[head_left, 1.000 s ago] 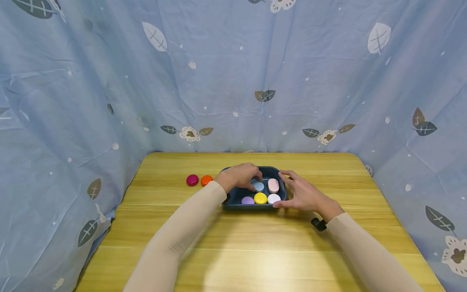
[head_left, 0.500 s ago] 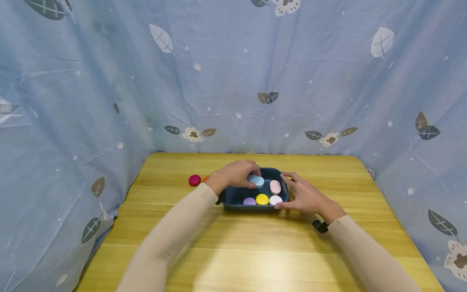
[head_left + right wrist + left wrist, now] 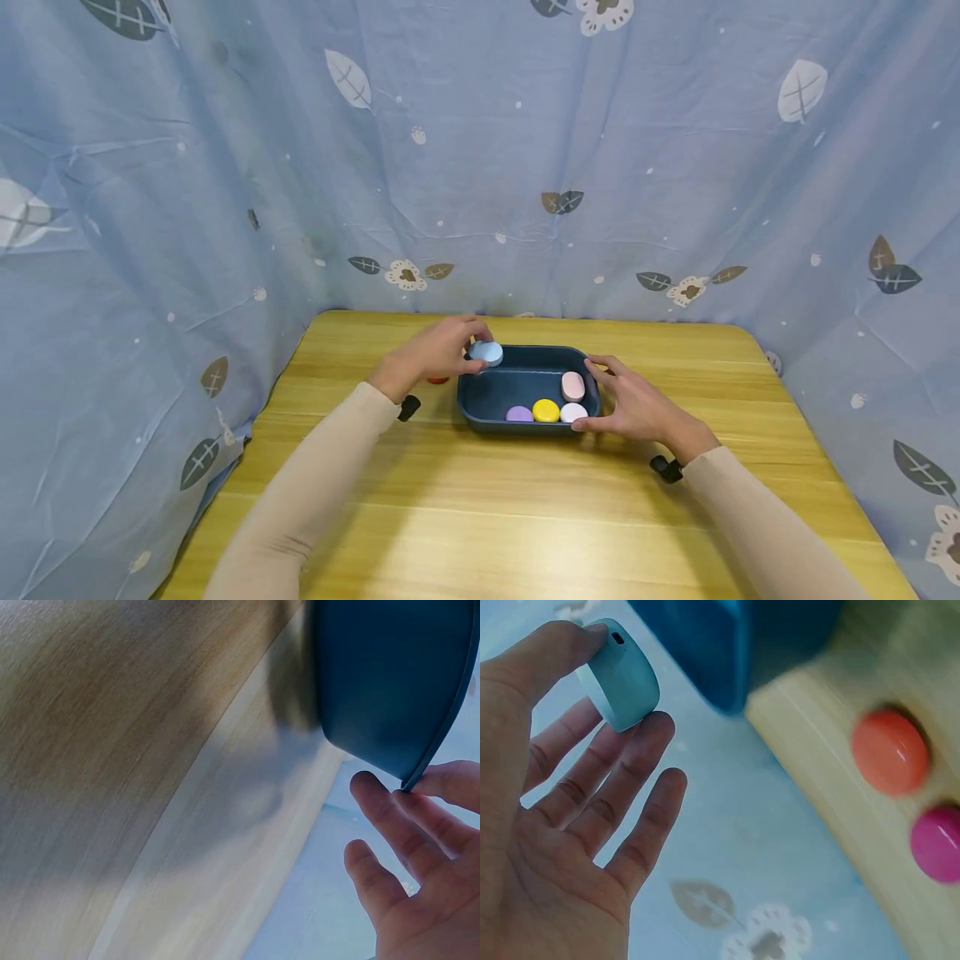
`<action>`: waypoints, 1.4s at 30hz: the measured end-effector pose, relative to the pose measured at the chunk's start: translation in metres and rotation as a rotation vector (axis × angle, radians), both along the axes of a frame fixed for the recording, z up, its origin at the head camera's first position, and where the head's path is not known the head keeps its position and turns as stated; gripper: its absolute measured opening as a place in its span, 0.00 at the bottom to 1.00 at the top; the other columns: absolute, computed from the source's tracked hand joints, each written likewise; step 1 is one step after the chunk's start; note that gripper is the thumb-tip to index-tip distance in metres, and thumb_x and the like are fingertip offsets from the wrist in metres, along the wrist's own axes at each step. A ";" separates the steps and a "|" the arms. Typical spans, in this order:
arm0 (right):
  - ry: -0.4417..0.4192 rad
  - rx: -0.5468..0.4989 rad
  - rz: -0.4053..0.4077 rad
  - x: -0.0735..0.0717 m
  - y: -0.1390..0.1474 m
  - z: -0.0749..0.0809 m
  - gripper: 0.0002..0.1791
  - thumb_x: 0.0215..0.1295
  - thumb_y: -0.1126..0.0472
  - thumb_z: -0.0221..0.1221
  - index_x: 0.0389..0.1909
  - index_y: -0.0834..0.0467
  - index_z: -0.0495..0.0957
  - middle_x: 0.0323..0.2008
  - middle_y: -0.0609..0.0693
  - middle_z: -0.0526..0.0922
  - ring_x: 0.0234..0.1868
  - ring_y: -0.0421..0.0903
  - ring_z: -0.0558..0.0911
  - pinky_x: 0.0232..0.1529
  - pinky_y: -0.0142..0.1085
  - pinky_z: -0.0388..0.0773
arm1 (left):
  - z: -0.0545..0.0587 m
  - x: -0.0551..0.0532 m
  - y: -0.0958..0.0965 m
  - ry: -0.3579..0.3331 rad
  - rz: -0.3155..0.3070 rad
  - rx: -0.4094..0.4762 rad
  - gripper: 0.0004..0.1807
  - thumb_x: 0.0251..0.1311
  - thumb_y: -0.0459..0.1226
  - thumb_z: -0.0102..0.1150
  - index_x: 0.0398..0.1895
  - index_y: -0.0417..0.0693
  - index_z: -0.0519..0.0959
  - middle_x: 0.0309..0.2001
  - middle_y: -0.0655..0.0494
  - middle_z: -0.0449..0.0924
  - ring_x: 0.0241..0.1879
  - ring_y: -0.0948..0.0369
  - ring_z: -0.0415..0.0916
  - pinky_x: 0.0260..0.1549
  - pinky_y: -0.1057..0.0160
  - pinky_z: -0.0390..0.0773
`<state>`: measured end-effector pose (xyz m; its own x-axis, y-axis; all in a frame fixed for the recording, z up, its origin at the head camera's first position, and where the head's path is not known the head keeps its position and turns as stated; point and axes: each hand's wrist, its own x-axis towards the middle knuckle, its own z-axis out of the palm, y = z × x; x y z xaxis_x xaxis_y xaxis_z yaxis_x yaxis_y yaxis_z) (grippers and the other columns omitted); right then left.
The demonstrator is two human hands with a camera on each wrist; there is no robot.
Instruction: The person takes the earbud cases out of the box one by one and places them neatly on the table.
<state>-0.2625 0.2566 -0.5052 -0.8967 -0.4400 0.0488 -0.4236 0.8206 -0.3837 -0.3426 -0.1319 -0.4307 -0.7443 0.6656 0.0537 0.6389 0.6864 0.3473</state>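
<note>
Pale-blue disc (image 3: 488, 354) near tray's left rim (image 3: 460, 398)

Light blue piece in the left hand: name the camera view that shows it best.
The left wrist view: the light blue piece, pinched by the left hand, appears large, its side and dark slot visible. The head view shows it small and partly covered; the right wrist view does not show it.

I can read no text, label, brand, number or sign: none on the blue disc (image 3: 487, 354) I hold, its small dark mark (image 3: 617, 637) spelling nothing, nor on the tray (image 3: 517, 387), the orange disc (image 3: 890, 752), the magenta disc (image 3: 939, 844) or the curtain (image 3: 480, 167).
</note>
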 end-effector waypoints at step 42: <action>-0.005 -0.004 0.001 -0.001 0.002 0.000 0.72 0.64 0.18 0.74 0.92 0.64 0.62 0.92 0.63 0.63 0.84 0.71 0.77 0.79 0.68 0.81 | -0.070 -0.016 -0.180 -0.141 0.393 0.036 0.22 0.76 0.35 0.79 0.67 0.33 0.87 0.63 0.33 0.86 0.54 0.43 0.86 0.64 0.38 0.89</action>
<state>-0.2633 0.2585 -0.5051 -0.8964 -0.4408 0.0463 -0.4226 0.8186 -0.3891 -0.3591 -0.3115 -0.5006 -0.9430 0.3292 -0.0484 0.2756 0.8542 0.4408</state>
